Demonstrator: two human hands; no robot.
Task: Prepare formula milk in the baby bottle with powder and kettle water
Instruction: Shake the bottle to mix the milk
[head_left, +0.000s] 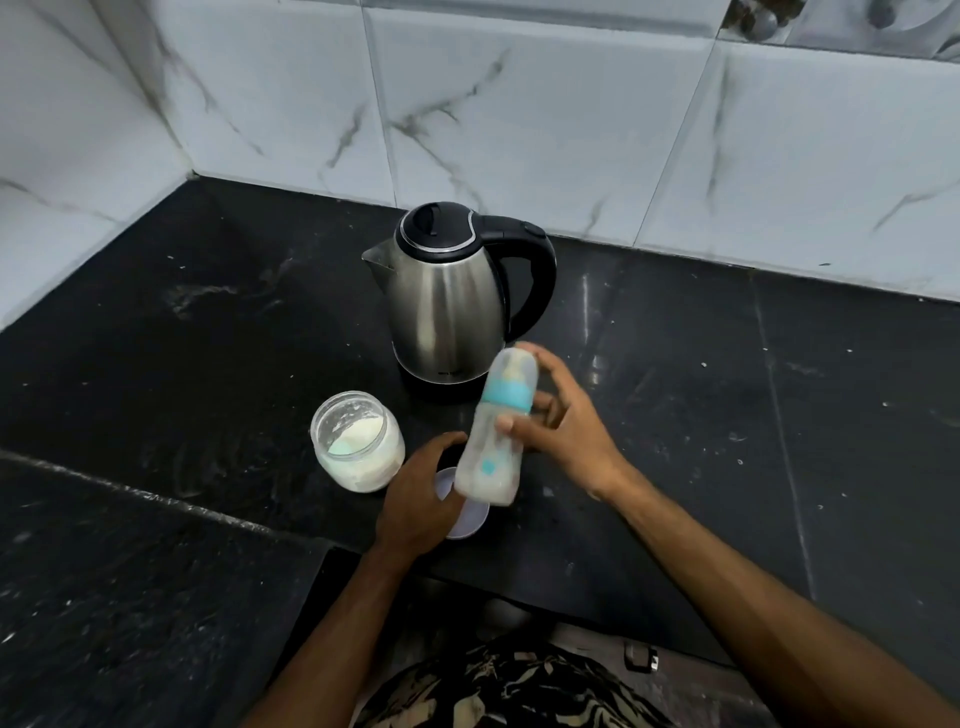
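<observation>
The fingers (511, 423) of the right hand (566, 431) are curled round the middle of the baby bottle (493, 431), the thumb pressed on its near face and the other fingers wrapped behind it, so the bottle is gripped and held tilted, its capped top leaning up and to the right. The bottle is seen with a turquoise collar (506, 400) under a clear dome cap, and its cloudy body carries a small turquoise mark low down. The left hand (421, 493) is placed beside the bottle's base with its fingers bent over a pale round lid (470, 517) that lies flat on the black bench (156, 364) — whether the lid is actually gripped cannot be told, since the fingertips are hidden. Just to the left, an open glass jar (358, 441) of white powder is stood upright, with a light-coloured scoop partly buried in it. Behind the bottle a steel kettle (447, 301) with a black lid and handle is set on its base — spout to the left. White marbled wall tiles (519, 104) are seen behind the bench.
</observation>
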